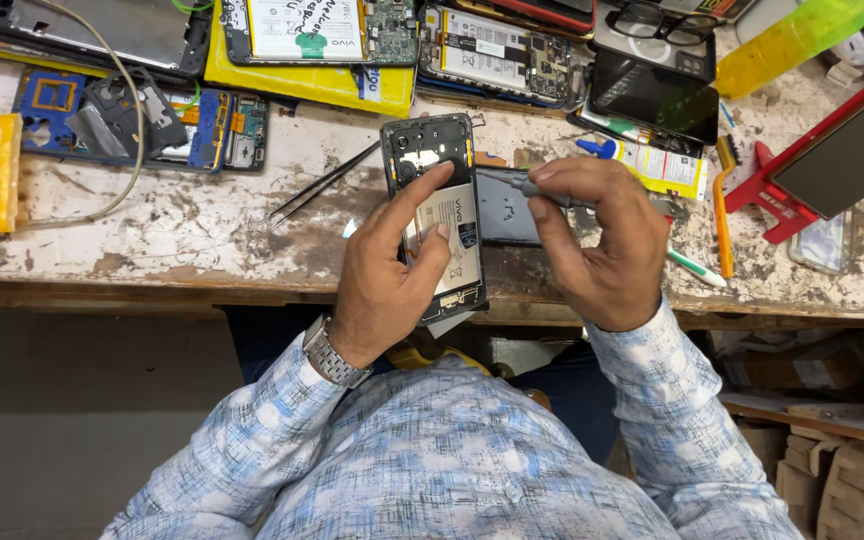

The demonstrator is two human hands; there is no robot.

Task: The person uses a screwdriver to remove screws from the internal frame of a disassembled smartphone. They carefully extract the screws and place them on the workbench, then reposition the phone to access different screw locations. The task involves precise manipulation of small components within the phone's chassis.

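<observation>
Left hand: the left hand (387, 275) grips an opened phone (437, 215) from the side, thumb pressed across its back and fingers wrapped around the far edge; a metal watch (332, 352) sits on the wrist.
Phone: back cover off, white battery showing, upright in the hand at the middle of the view, over the near edge of the workbench (202, 225).
Right hand: the right hand (602, 245) at 3 o'clock of the phone, fingers pressed together, pinching a thin grey tool (552, 195) whose tip points toward the phone's right edge.
Dark panel: a flat dark panel (504, 210) lies just behind the phone, between the two hands.
Tweezers: black tweezers (322, 185) lie on the bench at 10 o'clock of the phone.
Other phones: several opened phones (492, 50) lie along the far side at 12 o'clock.
Yellow bottle: a yellow bottle (797, 35) lies at 2 o'clock.
Red stand: a red stand (777, 195) sits at 3 o'clock, well apart from the hands.
</observation>
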